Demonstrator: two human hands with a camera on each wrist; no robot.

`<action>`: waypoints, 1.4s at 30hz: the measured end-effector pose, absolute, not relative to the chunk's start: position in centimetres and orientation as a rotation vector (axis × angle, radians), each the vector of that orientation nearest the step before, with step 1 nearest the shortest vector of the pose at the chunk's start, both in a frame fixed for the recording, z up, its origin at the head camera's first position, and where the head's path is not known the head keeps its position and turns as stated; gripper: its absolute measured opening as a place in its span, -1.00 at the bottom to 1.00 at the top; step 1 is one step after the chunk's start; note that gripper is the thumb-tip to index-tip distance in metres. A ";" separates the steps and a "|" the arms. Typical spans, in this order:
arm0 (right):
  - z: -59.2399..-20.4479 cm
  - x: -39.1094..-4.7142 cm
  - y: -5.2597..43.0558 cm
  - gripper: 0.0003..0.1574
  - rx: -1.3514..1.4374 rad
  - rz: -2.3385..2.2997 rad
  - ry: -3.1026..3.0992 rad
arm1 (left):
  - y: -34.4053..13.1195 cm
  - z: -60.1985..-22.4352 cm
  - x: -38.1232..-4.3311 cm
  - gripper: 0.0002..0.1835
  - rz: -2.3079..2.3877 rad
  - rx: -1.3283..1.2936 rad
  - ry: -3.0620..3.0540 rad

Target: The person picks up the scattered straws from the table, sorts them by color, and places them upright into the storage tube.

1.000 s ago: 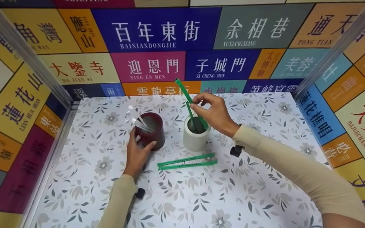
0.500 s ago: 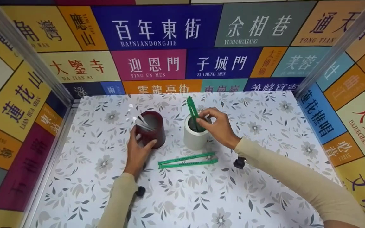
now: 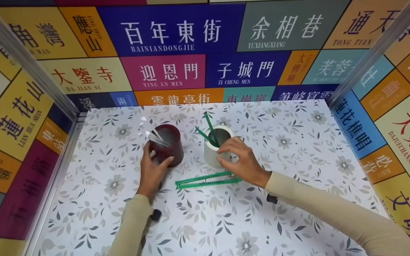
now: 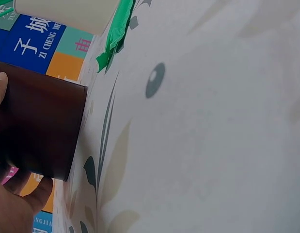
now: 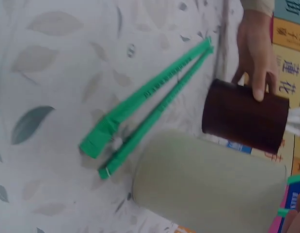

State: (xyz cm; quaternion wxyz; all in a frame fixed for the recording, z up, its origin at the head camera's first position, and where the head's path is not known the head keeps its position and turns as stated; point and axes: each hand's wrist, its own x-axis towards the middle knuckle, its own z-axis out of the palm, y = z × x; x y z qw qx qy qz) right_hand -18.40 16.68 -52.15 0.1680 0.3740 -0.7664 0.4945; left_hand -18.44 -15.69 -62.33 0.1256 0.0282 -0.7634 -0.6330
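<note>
My left hand (image 3: 151, 170) grips a dark red cup (image 3: 174, 151) on the table, thumb and fingers around its side. Slim white, clear-ended sticks (image 3: 158, 138) lean out of that cup. Beside it stands an off-white cup (image 3: 211, 156), and two narrow green-wrapped sticks (image 3: 202, 133) slant out over its far left rim. My right hand (image 3: 246, 161) hovers at the near right of the off-white cup, fingers curved and holding nothing. Two more printed green-wrapped sticks (image 5: 159, 87) lie on the table before the cups, their right ends close to the right hand.
Floral-patterned white cloth covers the table (image 3: 247, 220). Panels with coloured street-name signs (image 3: 173, 32) wall in the back and both sides. Metal posts (image 3: 48, 71) stand at the rear corners.
My right hand has lowered a green-wrapped stick into the off-white cup, let go and moved down toward the near side. The left hand stays on the red cup.
</note>
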 end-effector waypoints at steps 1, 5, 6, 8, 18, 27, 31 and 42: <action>-52.5 -18.1 16.6 -0.72 1.099 1.387 -2.181 | -15.7 -62.4 -18.5 0.05 -1.841 0.081 -2.221; -54.1 -16.7 16.4 -0.70 1.197 1.321 -2.217 | -15.7 -62.4 -18.5 0.05 -1.857 0.053 -2.195; -54.5 -16.4 16.4 -0.70 1.212 1.319 -2.228 | -15.7 -62.4 -18.5 0.05 -1.861 0.040 -2.187; -55.3 -16.0 16.3 -0.70 1.239 1.320 -2.251 | -15.7 -62.3 -18.5 0.05 -1.857 0.019 -2.178; -59.2 -16.1 16.5 -0.75 1.264 1.259 -2.433 | -15.9 -62.5 -18.6 0.06 -1.768 0.033 -2.229; -61.5 -16.7 16.3 -0.74 1.273 1.142 -2.496 | -15.7 -62.3 -18.6 0.06 -1.795 0.049 -2.211; -62.1 -16.7 16.3 -0.75 1.314 1.104 -2.463 | -15.6 -62.3 -18.5 0.06 -1.808 0.039 -2.198; -61.9 -16.4 15.9 -0.80 1.298 0.915 -2.626 | -15.9 -62.5 -18.5 0.05 -1.848 0.013 -2.185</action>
